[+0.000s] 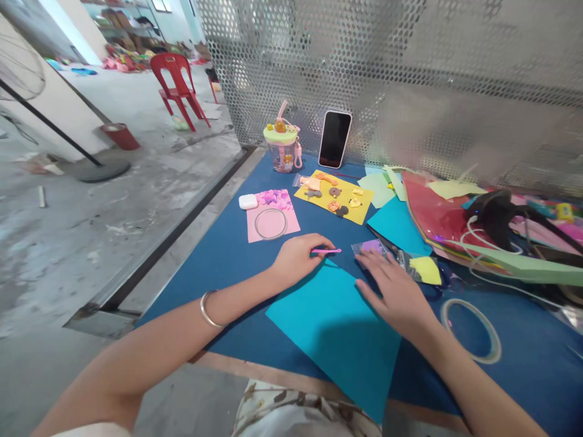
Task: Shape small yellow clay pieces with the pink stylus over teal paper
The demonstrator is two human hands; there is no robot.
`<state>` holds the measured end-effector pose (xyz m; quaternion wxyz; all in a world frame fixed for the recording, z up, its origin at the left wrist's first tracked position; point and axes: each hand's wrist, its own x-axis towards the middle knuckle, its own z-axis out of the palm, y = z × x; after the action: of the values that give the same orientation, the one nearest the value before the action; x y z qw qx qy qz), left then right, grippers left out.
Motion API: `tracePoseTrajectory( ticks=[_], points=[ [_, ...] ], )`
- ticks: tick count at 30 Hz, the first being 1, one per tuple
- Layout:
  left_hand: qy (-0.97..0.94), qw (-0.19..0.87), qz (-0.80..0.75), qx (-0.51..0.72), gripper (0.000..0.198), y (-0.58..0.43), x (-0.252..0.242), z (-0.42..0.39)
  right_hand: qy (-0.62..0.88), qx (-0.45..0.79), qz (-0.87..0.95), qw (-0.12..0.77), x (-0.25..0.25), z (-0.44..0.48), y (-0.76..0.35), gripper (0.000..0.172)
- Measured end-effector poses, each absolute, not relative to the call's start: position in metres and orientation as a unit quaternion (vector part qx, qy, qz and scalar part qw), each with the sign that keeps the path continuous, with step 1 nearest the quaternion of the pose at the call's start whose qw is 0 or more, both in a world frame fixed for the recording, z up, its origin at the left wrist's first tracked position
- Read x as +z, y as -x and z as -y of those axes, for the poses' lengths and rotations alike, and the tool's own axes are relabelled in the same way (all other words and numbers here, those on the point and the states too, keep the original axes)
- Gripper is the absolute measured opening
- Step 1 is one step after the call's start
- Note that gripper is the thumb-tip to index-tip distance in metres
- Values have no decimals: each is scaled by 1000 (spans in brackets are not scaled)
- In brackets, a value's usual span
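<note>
Left hand (298, 258): pinching my pink stick (330, 250)
Right hand (395, 288): spread, by the purple packet (370, 245)
Blue sheet (321, 306): looks bare, barely started, I'd guess

Pink stick (328, 250): thin, small rounded tip, held roughly level in left hand (298, 260), tip pointing right. Turquoise sheet (337, 328): plain, flat, set askew on blue table (195, 285), near corner jutting past table edge, far corner close below stick. Clear packet (371, 246): purple contents, lying partly behind right hand's (395, 288) fingertips, contact unclear
</note>
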<state>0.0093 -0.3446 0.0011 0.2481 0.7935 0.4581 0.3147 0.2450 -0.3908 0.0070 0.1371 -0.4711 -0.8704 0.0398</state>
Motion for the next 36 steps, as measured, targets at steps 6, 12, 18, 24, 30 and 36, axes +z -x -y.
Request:
tracePoseTrajectory(
  ticks=[6,12,18,24,30,36],
  points=[
    [-753,255,-468,386,11,-10,3,344,229,76,966,89,13,457,-212,74],
    [-746,258,-442,426,8,-8,5,345,201,-51,970,126,2,486,-213,41],
    [-714,267,-456,459,4,-9,4,345,219,-46,967,122,24,486,-245,37],
    [-728,232,-424,486,9,-7,14,353,322,11,935,148,35,470,-270,44],
    [-738,180,-398,514,11,-6,22,364,372,77,916,129,34,445,-253,29],
    [-788,254,-366,424,16,-19,16,383,448,214,841,213,26,427,-235,24]
  ],
)
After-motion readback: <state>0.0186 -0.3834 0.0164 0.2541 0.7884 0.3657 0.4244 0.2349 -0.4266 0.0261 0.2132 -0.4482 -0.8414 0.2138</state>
